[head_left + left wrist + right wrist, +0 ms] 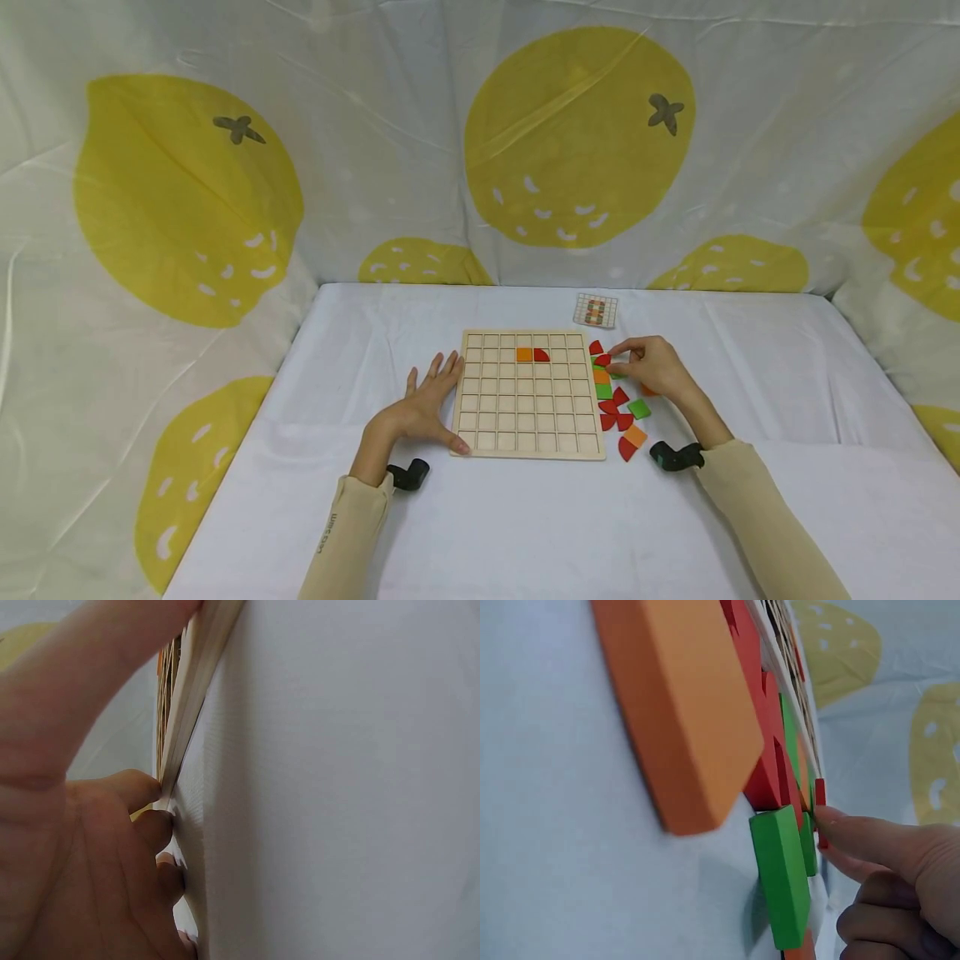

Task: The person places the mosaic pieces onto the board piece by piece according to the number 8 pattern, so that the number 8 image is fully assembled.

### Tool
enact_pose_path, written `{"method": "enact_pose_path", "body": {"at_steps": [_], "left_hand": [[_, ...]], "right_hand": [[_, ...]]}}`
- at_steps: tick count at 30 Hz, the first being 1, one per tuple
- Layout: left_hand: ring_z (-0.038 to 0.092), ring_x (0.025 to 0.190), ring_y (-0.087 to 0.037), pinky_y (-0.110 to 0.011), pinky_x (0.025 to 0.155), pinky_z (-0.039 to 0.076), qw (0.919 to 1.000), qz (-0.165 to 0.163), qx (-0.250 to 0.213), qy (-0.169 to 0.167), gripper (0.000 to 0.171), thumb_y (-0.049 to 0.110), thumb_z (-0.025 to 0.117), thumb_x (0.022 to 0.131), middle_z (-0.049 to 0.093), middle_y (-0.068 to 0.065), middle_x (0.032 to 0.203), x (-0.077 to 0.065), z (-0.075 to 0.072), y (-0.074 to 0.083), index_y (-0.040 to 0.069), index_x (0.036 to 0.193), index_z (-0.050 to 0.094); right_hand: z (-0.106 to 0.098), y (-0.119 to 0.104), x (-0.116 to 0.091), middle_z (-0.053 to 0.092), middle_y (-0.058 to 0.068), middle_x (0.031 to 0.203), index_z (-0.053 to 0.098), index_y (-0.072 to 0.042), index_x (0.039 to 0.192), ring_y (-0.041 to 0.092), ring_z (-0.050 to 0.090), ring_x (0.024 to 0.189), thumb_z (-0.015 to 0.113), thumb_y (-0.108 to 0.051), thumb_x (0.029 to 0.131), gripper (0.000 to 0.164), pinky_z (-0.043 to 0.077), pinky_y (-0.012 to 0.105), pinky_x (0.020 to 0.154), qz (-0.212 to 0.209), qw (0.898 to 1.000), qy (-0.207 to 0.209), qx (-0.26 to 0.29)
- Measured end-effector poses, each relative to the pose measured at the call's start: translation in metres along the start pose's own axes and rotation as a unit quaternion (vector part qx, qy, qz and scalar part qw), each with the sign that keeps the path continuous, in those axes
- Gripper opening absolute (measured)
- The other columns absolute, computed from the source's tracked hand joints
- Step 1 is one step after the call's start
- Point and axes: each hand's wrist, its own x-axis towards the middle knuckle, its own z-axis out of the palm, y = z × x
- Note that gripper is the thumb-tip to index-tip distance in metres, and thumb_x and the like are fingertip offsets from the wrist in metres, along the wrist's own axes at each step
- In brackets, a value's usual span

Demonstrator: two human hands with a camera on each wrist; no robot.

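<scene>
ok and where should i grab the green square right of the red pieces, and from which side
Probably best to pinch the green square by its far and near edges, coming from the right. It lies flat on the cloth, and the right wrist view shows sides thick enough to pinch. Red pieces crowd its left; its right looks more open.

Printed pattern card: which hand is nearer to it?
Right. The right hand is on the card's near side, slightly right of the printed pattern card; the left hand is farther off, at the wooden grid board's left edge.
</scene>
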Motion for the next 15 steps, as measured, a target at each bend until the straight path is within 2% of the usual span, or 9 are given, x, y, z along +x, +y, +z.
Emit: {"method": "enact_pose_path", "body": {"at_steps": [7,15], "left_hand": [[-0.014,0.162,-0.036,-0.070,0.124,-0.011,1.0000,0.001,0.002,0.000,0.149,0.048,0.098,0.062,-0.006,-0.011,0.176,0.000,0.000,0.000,0.007,0.167,0.002],[-0.013,0.162,-0.038,-0.070,0.124,-0.012,1.0000,0.002,-0.001,-0.003,0.148,0.047,0.098,0.063,-0.006,-0.012,0.176,-0.002,-0.003,0.003,0.006,0.167,0.002]], "right_hand": [[0.007,-0.014,0.002,0.042,-0.001,0.063,0.076,-0.003,0.117,0.016,0.039,0.054,0.081,-0.023,0.090,0.034,0.027,0.024,0.048,-0.019,0.999,0.013,0.022],[0.040,-0.054,0.017,0.041,-0.001,0.065,0.078,-0.005,0.113,0.015,0.034,0.056,0.080,-0.020,0.091,0.026,0.028,0.025,0.051,-0.084,0.996,-0.027,0.033]]}}
